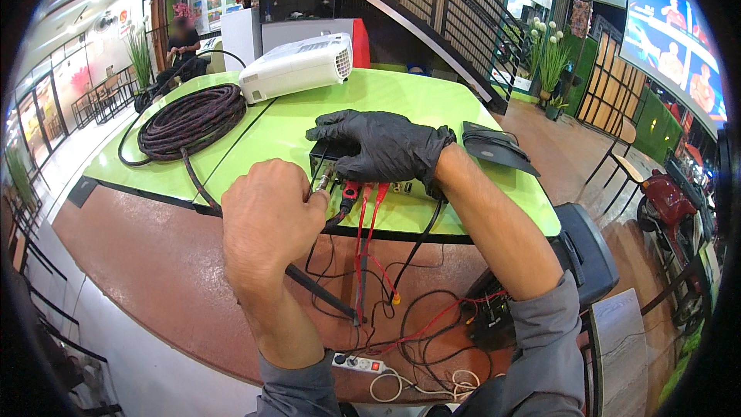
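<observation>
My right hand (382, 145), in a black glove, lies flat on top of a small dark box (324, 161) at the near edge of the green table (386, 100) and presses it down. My bare left hand (266, 220) pinches a metal cable plug (323, 182) at the box's front panel. A thick braided cable (202, 185) runs from that plug back to a large coil (189, 120) on the left of the table. Red and black leads (363, 208) hang from the front panel toward the floor.
A white projector (297, 67) stands at the table's far side. A black pouch (494, 147) lies at the right. Below, on the floor, are tangled wires (417, 324), a white power strip (356, 363) and a black stool (587, 251). A person sits far left.
</observation>
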